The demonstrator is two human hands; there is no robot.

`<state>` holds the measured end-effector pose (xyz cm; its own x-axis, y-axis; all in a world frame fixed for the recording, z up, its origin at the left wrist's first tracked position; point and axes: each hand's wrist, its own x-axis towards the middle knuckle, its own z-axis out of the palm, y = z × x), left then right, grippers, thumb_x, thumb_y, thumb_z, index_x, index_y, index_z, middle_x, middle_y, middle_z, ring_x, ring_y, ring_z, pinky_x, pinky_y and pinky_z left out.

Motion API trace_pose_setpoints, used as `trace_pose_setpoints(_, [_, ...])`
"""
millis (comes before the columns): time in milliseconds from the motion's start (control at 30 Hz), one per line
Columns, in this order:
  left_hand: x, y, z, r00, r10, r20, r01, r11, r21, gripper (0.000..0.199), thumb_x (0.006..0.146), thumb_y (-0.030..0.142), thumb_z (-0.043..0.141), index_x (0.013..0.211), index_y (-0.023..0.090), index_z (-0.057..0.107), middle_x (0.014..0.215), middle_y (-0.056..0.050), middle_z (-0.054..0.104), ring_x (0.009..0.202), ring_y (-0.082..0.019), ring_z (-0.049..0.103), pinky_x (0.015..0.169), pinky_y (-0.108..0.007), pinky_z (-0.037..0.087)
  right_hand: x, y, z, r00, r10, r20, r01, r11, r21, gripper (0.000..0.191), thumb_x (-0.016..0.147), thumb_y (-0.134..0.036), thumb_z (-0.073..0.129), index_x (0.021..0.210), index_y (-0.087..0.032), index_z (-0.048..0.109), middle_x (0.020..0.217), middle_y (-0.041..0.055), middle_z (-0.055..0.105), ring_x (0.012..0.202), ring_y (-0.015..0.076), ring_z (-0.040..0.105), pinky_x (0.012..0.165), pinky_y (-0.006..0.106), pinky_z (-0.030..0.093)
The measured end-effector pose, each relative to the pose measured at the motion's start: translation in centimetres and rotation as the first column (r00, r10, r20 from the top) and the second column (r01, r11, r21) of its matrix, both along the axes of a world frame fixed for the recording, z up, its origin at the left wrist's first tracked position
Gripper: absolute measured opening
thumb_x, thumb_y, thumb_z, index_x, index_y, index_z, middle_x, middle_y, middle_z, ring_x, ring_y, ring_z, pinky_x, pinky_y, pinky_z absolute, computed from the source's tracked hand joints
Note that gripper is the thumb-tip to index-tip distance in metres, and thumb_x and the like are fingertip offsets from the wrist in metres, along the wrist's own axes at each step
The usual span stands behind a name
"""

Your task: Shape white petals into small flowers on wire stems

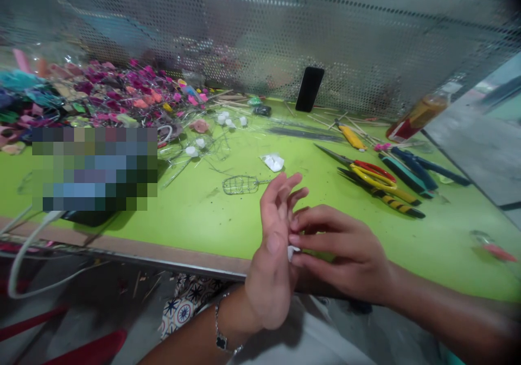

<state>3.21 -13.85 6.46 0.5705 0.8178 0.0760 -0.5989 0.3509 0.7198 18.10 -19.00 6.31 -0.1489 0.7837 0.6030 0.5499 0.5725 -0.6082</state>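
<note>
My left hand [273,262] is raised on edge over the table's front edge, its fingers stretched out and slightly curled at the tips. Against its palm, the fingertips of my right hand [342,248] close on a small white lump [292,252], mostly hidden between the hands. Just beyond them lies a wire frame [241,185] shaped like a small racket, its handle end passing behind my left fingers. A crumpled white piece [272,162] rests on the green tabletop [203,221] behind it.
Scissors [372,175], pliers [407,172] and a yellow-handled cutter [352,137] lie at right. A bottle [419,116] leans by the mesh panel [252,39], near an upright phone [310,89]. Colourful pieces on wires [138,90] pile up at left, behind a partly blurred-out device [95,213].
</note>
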Motion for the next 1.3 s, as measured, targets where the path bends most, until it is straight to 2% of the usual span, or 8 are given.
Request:
trace_pose_setpoints(167, [-0.1,-0.1,-0.5,1.0,-0.016,-0.014,0.017,0.996,0.089,0.069,0.1,0.073,0.052,0.155,0.032,0.049,0.17,-0.008,0.046,0.155,-0.035,0.04,0.135,-0.052,0.025,-0.4,0.1,0.1,0.999,-0.028,-0.036,0.027,1.0,-0.015,0.011,0.093,-0.01,0.08,0.102,-0.016,0.082,0.109,0.0091,0.078,0.102,0.0163,0.078,0.097,0.024,0.063])
trace_pose_setpoints(367, [-0.5,0.1,-1.1,0.995,-0.084,-0.06,0.095,0.971,0.22,0.068,0.105,0.07,0.045,0.16,0.03,0.043,0.174,-0.008,0.039,0.161,-0.035,0.033,0.136,-0.051,0.023,-0.5,-0.1,0.4,0.998,-0.04,-0.058,0.037,0.998,-0.051,0.018,0.087,-0.011,0.084,0.104,-0.015,0.08,0.112,0.0097,0.075,0.105,0.0174,0.076,0.101,0.024,0.062])
trace_pose_setpoints(533, [-0.1,0.1,-0.6,0.999,0.033,-0.044,-0.027,0.992,0.123,0.071,0.101,0.074,0.047,0.157,0.03,0.044,0.17,-0.009,0.044,0.156,-0.035,0.04,0.136,-0.052,0.023,-0.4,-0.1,0.1,1.0,-0.002,-0.024,0.002,1.0,0.0,0.033,0.092,-0.016,0.085,0.124,-0.016,0.079,0.122,0.0127,0.076,0.114,0.0209,0.076,0.103,0.031,0.063])
trace_pose_setpoints(633, [0.2,0.0,-0.4,0.998,0.061,-0.014,-0.06,0.997,0.056,0.072,0.099,0.074,0.05,0.157,0.031,0.044,0.168,-0.008,0.046,0.154,-0.034,0.042,0.135,-0.051,0.026,-0.5,0.0,-0.1,0.999,0.018,-0.045,-0.018,1.0,-0.004,0.031,0.092,-0.016,0.084,0.123,-0.019,0.081,0.12,0.0117,0.077,0.112,0.022,0.077,0.1,0.035,0.065])
trace_pose_setpoints(867, [0.1,-0.1,-0.5,0.999,0.038,0.006,-0.038,0.998,0.054,0.07,0.098,0.073,0.055,0.153,0.03,0.052,0.166,-0.009,0.05,0.152,-0.035,0.044,0.133,-0.05,0.029,-0.7,-0.1,0.3,0.996,-0.016,-0.093,0.008,0.996,-0.085,0.02,0.087,-0.017,0.087,0.107,-0.019,0.081,0.116,0.0099,0.076,0.107,0.0205,0.077,0.099,0.031,0.065])
trace_pose_setpoints(1033, [0.2,0.0,-0.6,0.999,0.037,0.005,-0.037,0.998,0.044,0.07,0.099,0.073,0.054,0.154,0.031,0.05,0.168,-0.008,0.049,0.155,-0.036,0.042,0.135,-0.052,0.025,-0.6,-0.2,0.2,0.998,-0.021,-0.063,0.018,0.998,-0.052,0.031,0.089,-0.02,0.089,0.119,-0.019,0.08,0.121,0.0109,0.076,0.113,0.0215,0.076,0.104,0.032,0.063])
trace_pose_setpoints(1167, [0.2,0.0,-0.5,0.998,0.061,0.019,-0.061,0.998,0.016,0.069,0.097,0.072,0.055,0.153,0.031,0.051,0.167,-0.008,0.05,0.154,-0.037,0.042,0.135,-0.053,0.025,-0.7,-0.1,-0.4,0.999,0.012,-0.052,-0.013,1.0,-0.015,0.037,0.092,-0.016,0.085,0.128,-0.021,0.079,0.121,0.0109,0.076,0.114,0.023,0.075,0.103,0.037,0.064])
trace_pose_setpoints(1300, [0.1,0.0,-0.4,0.998,0.05,0.04,-0.049,0.998,-0.028,0.067,0.096,0.067,0.058,0.152,0.031,0.051,0.165,-0.007,0.051,0.152,-0.035,0.044,0.134,-0.052,0.028,-0.9,-0.1,-0.7,0.993,0.042,-0.111,-0.049,0.997,-0.053,0.034,0.092,-0.014,0.084,0.125,-0.021,0.081,0.123,0.0112,0.073,0.116,0.0237,0.073,0.102,0.039,0.064])
